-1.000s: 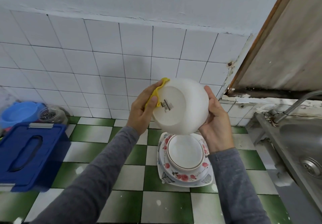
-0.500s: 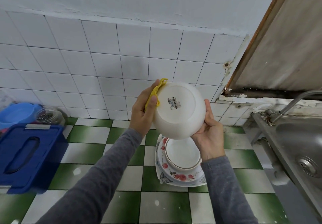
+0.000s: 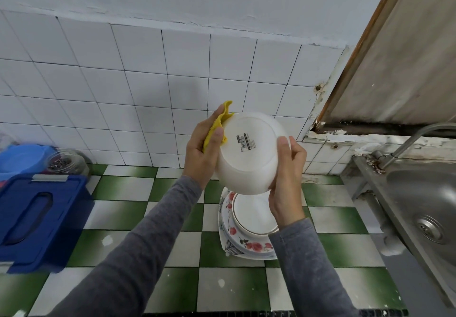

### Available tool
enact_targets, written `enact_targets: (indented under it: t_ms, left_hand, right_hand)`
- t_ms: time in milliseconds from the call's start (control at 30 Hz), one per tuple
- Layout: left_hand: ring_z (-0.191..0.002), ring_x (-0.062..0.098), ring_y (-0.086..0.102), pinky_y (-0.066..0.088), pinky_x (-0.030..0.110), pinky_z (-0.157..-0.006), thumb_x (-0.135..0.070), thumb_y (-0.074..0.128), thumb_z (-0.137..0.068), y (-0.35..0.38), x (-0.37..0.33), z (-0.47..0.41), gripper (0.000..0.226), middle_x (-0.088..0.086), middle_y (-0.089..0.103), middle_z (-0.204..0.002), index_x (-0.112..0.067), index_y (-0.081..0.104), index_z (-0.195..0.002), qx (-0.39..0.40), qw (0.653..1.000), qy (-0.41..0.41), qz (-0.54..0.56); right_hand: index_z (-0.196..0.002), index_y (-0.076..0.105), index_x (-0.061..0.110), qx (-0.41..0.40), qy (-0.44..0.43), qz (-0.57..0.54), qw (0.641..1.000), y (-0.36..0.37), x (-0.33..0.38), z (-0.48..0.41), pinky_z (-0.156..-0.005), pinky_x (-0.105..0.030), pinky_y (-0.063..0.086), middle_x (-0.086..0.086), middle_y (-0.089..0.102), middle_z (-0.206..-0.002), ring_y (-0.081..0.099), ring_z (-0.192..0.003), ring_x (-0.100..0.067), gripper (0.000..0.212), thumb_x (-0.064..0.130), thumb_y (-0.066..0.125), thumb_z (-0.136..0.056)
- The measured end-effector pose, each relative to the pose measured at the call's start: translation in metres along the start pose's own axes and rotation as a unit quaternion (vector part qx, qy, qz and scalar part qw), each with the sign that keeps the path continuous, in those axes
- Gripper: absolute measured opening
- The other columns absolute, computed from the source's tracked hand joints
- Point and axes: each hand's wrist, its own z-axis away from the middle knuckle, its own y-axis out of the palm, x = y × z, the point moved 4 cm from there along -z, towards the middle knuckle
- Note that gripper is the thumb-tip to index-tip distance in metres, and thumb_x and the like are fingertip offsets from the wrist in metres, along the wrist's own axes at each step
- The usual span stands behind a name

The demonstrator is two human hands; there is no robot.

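White-tiled wall behind green-checked surface, steel sink at right; white bowl held above stacked plates, base toward camera, right grip curled round its side, left grip pinching yellow cloth against its rim.

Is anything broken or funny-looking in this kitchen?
Yes. The wall corner beside the wooden frame is cracked and peeling, with dark staining under that frame. The green tiles carry white blotches. The white bowl has a barcode sticker on its underside.
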Motion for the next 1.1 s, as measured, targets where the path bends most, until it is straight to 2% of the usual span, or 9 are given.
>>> enact_targets:
  t_ms: [167, 267, 333, 433, 600, 733, 833, 933, 1100]
  left_hand:
    - [-0.115, 0.016, 0.057, 0.05, 0.04, -0.102, -0.044, 0.051, -0.094, -0.001, -0.006, 0.0, 0.042, 0.001, 0.058, -0.13, -0.039, 0.055, -0.135, -0.001, 1.0, 0.004, -0.016]
    - [-0.12, 0.017, 0.056, 0.048, 0.046, -0.105, -0.044, 0.051, -0.094, -0.002, -0.004, 0.002, 0.04, -0.005, 0.058, -0.133, -0.044, 0.056, -0.134, -0.003, 1.0, 0.0, -0.013]
    - [-0.122, 0.019, 0.057, 0.048, 0.05, -0.104, -0.044, 0.052, -0.095, -0.004, -0.002, 0.004, 0.038, -0.006, 0.058, -0.135, -0.047, 0.057, -0.132, -0.004, 1.0, -0.006, -0.005]
    - [-0.118, 0.019, 0.058, 0.051, 0.048, -0.101, -0.046, 0.051, -0.094, -0.006, -0.001, 0.006, 0.039, -0.004, 0.059, -0.133, -0.044, 0.057, -0.132, -0.004, 1.0, -0.015, -0.003]
    - [-0.119, 0.02, 0.058, 0.05, 0.049, -0.103, -0.048, 0.053, -0.093, -0.012, 0.005, 0.006, 0.041, -0.002, 0.059, -0.133, -0.04, 0.059, -0.133, -0.001, 0.999, -0.033, 0.004]
    - [-0.122, 0.015, 0.057, 0.048, 0.042, -0.105, -0.048, 0.052, -0.092, -0.023, 0.006, 0.003, 0.046, -0.002, 0.059, -0.136, -0.032, 0.06, -0.135, 0.0, 0.999, -0.041, -0.002]
    - [-0.124, 0.018, 0.057, 0.047, 0.049, -0.106, -0.048, 0.051, -0.093, -0.031, 0.011, 0.001, 0.048, -0.001, 0.059, -0.136, -0.03, 0.06, -0.136, 0.013, 0.998, -0.058, -0.001]
    - [-0.126, 0.019, 0.055, 0.046, 0.052, -0.107, -0.049, 0.05, -0.093, -0.038, 0.016, 0.002, 0.048, -0.001, 0.059, -0.138, -0.03, 0.06, -0.136, 0.03, 0.997, -0.074, 0.0]
    - [-0.127, 0.014, 0.056, 0.044, 0.048, -0.109, -0.042, 0.046, -0.094, -0.042, 0.011, 0.004, 0.044, -0.006, 0.061, -0.136, -0.032, 0.06, -0.135, 0.075, 0.991, -0.107, 0.04]
  right_hand:
    - [-0.114, 0.043, 0.022, 0.012, -0.043, 0.106, 0.993, 0.008, 0.004, -0.001, -0.074, -0.021, 0.048, 0.003, 0.045, -0.125, 0.051, -0.103, -0.013, 0.051, 0.064, 0.051, -0.085]
    - [-0.138, 0.04, 0.036, 0.002, -0.088, 0.162, 0.983, 0.006, 0.005, 0.0, -0.114, -0.021, 0.021, 0.012, 0.033, -0.155, 0.021, -0.148, -0.007, 0.041, 0.055, 0.043, -0.101]
    - [-0.149, 0.036, 0.034, 0.017, -0.126, 0.2, 0.972, 0.007, 0.009, 0.003, -0.109, -0.006, 0.008, 0.025, 0.023, -0.158, 0.002, -0.15, 0.004, 0.047, 0.049, 0.036, -0.104]
    - [-0.144, 0.041, 0.042, 0.032, -0.132, 0.182, 0.974, 0.008, 0.007, 0.008, -0.114, -0.012, 0.016, 0.04, 0.031, -0.144, 0.01, -0.148, 0.009, 0.044, 0.053, 0.038, -0.101]
    - [-0.15, 0.036, 0.029, 0.065, -0.144, 0.238, 0.958, 0.009, 0.001, 0.013, -0.121, -0.032, 0.028, 0.013, 0.033, -0.156, 0.029, -0.144, 0.0, 0.068, 0.062, 0.043, -0.092]
    - [-0.15, 0.013, 0.044, 0.175, -0.206, 0.36, 0.893, 0.013, 0.003, 0.014, -0.123, -0.031, 0.017, 0.011, 0.015, -0.163, 0.012, -0.152, -0.007, 0.108, 0.07, 0.072, -0.063]
    - [-0.147, 0.002, 0.058, 0.234, -0.225, 0.414, 0.85, 0.016, 0.001, 0.016, -0.123, -0.034, 0.013, 0.016, 0.003, -0.164, 0.0, -0.154, -0.01, 0.127, 0.07, 0.081, -0.048]
    - [-0.145, 0.005, 0.065, 0.271, -0.217, 0.423, 0.837, 0.017, -0.004, 0.02, -0.117, -0.024, 0.016, 0.013, -0.006, -0.165, -0.002, -0.153, -0.007, 0.131, 0.068, 0.087, -0.042]
    - [-0.145, 0.025, 0.05, 0.257, -0.227, 0.434, 0.833, 0.017, -0.012, 0.028, -0.118, -0.036, 0.026, 0.005, 0.011, -0.161, 0.015, -0.15, -0.016, 0.114, 0.064, 0.085, -0.05]
